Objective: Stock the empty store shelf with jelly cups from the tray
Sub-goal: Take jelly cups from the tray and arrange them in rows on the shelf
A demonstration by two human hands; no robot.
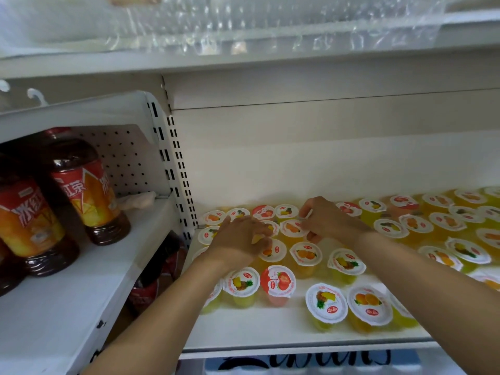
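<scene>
Several jelly cups with white fruit-printed lids stand on the white shelf (270,331), among them a strawberry cup (278,282) and a pineapple cup (326,303) near the front. My left hand (238,239) rests over the left rows with its fingers curled on a yellow jelly cup (272,250). My right hand (324,219) reaches into the back rows and pinches the rim of an orange-lidded jelly cup (292,228). The tray is not in view.
To the left, a lower white shelf (67,307) holds big red-labelled iced tea bottles (84,185). A slotted upright post (176,185) separates the two bays. Another shelf with clear plastic wrap (270,23) hangs overhead. The front right of the jelly shelf is bare.
</scene>
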